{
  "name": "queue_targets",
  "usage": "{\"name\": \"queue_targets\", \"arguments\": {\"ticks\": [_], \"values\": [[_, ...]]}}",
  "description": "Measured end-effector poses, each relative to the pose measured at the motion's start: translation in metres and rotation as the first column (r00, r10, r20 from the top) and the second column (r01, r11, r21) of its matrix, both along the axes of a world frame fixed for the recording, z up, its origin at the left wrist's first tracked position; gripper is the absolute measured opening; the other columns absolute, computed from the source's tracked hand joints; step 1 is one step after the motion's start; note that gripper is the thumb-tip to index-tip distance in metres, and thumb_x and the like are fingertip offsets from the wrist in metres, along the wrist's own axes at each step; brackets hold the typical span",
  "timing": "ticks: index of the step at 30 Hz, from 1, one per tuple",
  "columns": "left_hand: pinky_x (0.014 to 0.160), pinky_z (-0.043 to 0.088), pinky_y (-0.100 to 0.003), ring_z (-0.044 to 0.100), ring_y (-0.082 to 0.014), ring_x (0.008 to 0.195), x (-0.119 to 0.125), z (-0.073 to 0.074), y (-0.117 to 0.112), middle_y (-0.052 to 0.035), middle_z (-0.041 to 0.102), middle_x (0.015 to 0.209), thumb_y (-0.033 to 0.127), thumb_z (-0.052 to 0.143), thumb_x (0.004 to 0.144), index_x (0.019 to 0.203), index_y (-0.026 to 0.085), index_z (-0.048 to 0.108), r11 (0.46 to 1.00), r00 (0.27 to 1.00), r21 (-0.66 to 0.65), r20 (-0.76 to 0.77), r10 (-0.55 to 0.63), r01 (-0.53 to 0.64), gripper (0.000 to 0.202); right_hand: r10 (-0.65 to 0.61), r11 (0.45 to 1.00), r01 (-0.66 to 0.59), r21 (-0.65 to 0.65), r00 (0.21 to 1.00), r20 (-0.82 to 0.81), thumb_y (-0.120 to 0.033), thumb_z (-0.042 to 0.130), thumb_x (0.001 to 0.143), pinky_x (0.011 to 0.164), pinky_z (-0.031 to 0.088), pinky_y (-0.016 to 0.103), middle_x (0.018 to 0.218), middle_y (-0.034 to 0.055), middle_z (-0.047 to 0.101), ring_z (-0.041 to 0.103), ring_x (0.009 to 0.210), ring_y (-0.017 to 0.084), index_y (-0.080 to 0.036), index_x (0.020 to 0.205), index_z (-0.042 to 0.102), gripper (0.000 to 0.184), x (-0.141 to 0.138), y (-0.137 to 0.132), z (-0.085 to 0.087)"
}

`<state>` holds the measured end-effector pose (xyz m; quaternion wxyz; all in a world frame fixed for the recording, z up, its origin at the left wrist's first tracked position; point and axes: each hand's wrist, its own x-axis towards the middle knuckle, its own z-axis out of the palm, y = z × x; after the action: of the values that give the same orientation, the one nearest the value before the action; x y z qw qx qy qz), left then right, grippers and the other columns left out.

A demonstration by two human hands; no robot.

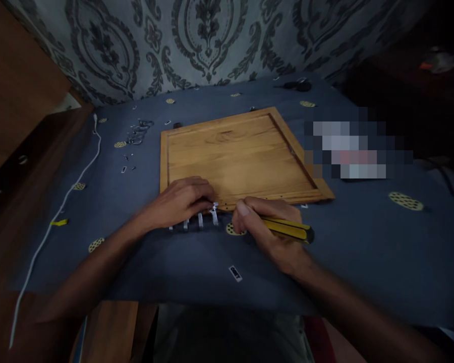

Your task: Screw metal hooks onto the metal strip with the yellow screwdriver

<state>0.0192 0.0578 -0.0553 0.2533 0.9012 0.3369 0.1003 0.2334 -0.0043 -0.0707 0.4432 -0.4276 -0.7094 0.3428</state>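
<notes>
While right hand [268,228] grips tool [292,230], left hand [182,201] holds bracket [214,214], tag [235,273] illegible.

looks like a room in a home, w/ a tabletop set up as a diy corner, not a proper workshop. back wall has grey damask wallpaper [208,45], i.e. living-room decor. tabletop is covered w/ a blue cloth [363,242] printed w/ yellow dotted ovals, more like a household sheet than a bench top. brown wooden furniture [18,85] on the left, white cable [79,176] trailing along that side. craft stuff on the cloth: wooden frame panel [238,156], small metal rings & bits [136,133] scattered far left, row of metal clips [199,220] at the panel's near edge, yellow/black screwdriver [291,229] in the right hand [268,237]. lighting is dim, domestic
</notes>
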Motion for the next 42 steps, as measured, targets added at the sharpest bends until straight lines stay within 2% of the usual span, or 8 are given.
{"name": "queue_targets", "arguments": {"ticks": [6,11,17,29,34,42], "values": [[0.084,0.047,-0.028,0.065,-0.0171,0.095,-0.0002,-0.0014,0.0003,-0.0039,0.072,0.098,0.017,0.058,0.100,0.099,0.017,0.069,1.000,1.000,0.015,0.013,-0.016,0.016,0.012,-0.003,1.000,0.003,0.017,1.000,-0.022,-0.032,0.051,0.104,0.054,0.043,0.027,0.053,-0.0031,0.058,0.057,0.048,0.011,-0.023,0.057,0.051,0.048,-0.0016,0.0003,-0.0005],[0.087,0.048,-0.029,0.066,-0.0183,0.098,-0.0032,0.0008,0.0031,-0.0042,0.073,0.102,0.019,0.058,0.100,0.106,0.018,0.068,1.000,1.000,-0.015,0.001,-0.001,0.001,0.012,-0.003,1.000,0.003,0.010,1.000,-0.031,-0.033,0.051,0.104,0.054,0.043,0.027,0.052,-0.0034,0.058,0.056,0.048,0.011,-0.023,0.057,0.050,0.048,-0.0009,-0.0010,-0.0011],[0.081,0.046,-0.028,0.065,-0.0173,0.091,-0.0033,0.0022,0.0029,-0.0037,0.070,0.097,0.025,0.062,0.100,0.097,0.016,0.068,1.000,1.000,0.013,-0.002,0.009,-0.009,0.011,0.002,1.000,-0.002,0.016,1.000,-0.020,-0.033,0.051,0.104,0.053,0.043,0.028,0.052,-0.0028,0.058,0.056,0.048,0.012,-0.024,0.057,0.052,0.048,-0.0008,0.0005,-0.0018],[0.083,0.046,-0.027,0.065,-0.0172,0.094,-0.0009,-0.0018,0.0000,-0.0042,0.070,0.098,0.017,0.059,0.100,0.099,0.016,0.069,0.999,1.000,0.042,-0.006,-0.027,0.027,0.011,-0.002,1.000,0.002,-0.003,1.000,-0.020,-0.035,0.052,0.104,0.054,0.043,0.028,0.052,-0.0029,0.058,0.057,0.048,0.012,-0.023,0.057,0.052,0.049,-0.0009,-0.0003,0.0002],[0.087,0.047,-0.029,0.065,-0.0186,0.100,-0.0022,0.0005,0.0016,-0.0041,0.072,0.103,0.020,0.060,0.100,0.107,0.016,0.069,1.000,1.000,0.014,-0.017,0.003,-0.002,0.012,0.007,1.000,-0.007,-0.008,0.999,-0.033,-0.037,0.051,0.104,0.054,0.043,0.028,0.052,-0.0029,0.058,0.055,0.048,0.011,-0.023,0.056,0.051,0.050,-0.0013,0.0001,0.0004],[0.083,0.047,-0.028,0.065,-0.0181,0.095,-0.0021,0.0014,0.0005,-0.0042,0.071,0.100,0.026,0.061,0.100,0.101,0.017,0.068,1.000,1.000,0.019,-0.007,0.005,-0.005,0.012,0.003,1.000,-0.004,-0.026,1.000,-0.016,-0.041,0.051,0.104,0.054,0.044,0.029,0.052,-0.0023,0.058,0.056,0.049,0.013,-0.024,0.056,0.050,0.051,-0.0016,0.0000,0.0025]]}}
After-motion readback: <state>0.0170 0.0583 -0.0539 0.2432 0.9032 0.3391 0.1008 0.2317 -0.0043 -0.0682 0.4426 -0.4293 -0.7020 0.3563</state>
